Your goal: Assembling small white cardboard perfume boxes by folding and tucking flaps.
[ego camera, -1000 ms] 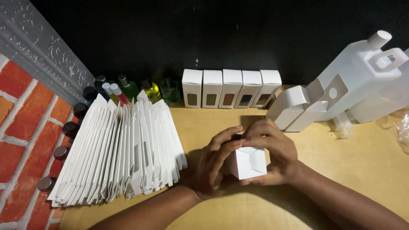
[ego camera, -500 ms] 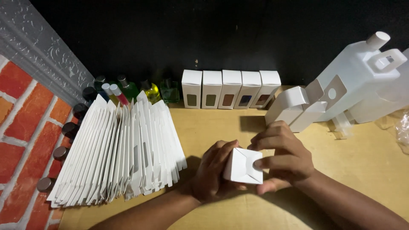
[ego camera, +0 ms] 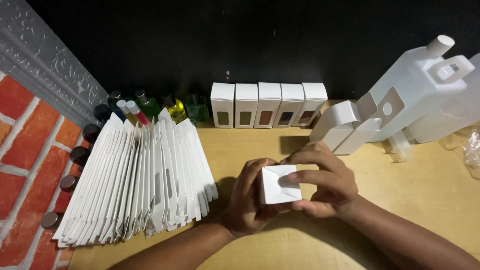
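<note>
Both hands, left hand (ego camera: 245,200) and right hand (ego camera: 322,182), clasp a small white box (ego camera: 279,184) above the wooden table (ego camera: 430,185), with bare tabletop right, flat white cartons (ego camera: 135,185) fanned just left.

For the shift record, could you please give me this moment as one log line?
left hand: holds small white box | right hand: fingers pressing its folded end flaps | beside: flat box blanks | behind: five window boxes

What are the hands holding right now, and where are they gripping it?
A small white box, held between both hands: the left hand cups its left side, the right hand grips its right side with fingers over the folded end flaps.
</note>
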